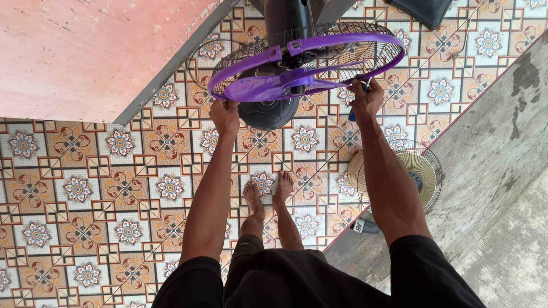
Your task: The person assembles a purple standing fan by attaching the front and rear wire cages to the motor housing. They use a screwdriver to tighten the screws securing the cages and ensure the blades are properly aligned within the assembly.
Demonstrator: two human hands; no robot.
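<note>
Hands on fan, beige fan nearby

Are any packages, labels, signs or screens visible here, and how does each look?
Small white rectangular label with dark marks: on the grey base of the cream floor fan with wire grille, beside the right forearm. Too small to tell more.
No packages, signs or screens.

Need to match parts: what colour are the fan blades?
Purple fan blades, clearest in the head view.
</note>
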